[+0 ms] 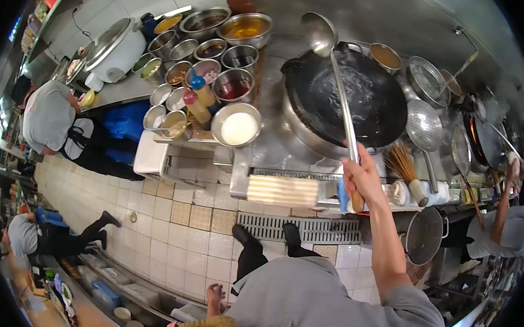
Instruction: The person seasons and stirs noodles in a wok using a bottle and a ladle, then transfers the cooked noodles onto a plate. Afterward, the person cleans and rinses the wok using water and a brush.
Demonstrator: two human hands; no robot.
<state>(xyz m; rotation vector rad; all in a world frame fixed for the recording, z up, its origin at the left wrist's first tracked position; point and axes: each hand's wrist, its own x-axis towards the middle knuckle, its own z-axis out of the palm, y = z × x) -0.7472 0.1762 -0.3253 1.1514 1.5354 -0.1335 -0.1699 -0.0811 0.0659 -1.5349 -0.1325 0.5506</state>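
Observation:
My right hand (363, 175) is wrapped round the wooden-ended handle of a long metal ladle (342, 99). The ladle's bowl is up at the far rim of a black wok (362, 97), and its handle crosses over the wok. Water or another clear liquid seems to move inside the wok. Low in the view, my left hand (215, 292) hangs beside my body over the tiled floor, fingers apart and slightly curled, with nothing visible in it. A striped folded cloth (283, 190) lies on the stove's front edge.
Metal bowls of sauces and a bowl of white powder (238, 129) stand left of the wok. On the right are a perforated skimmer (424, 125), a bamboo brush (403, 166) and a pot (424, 236). Co-workers stand at far left and far right.

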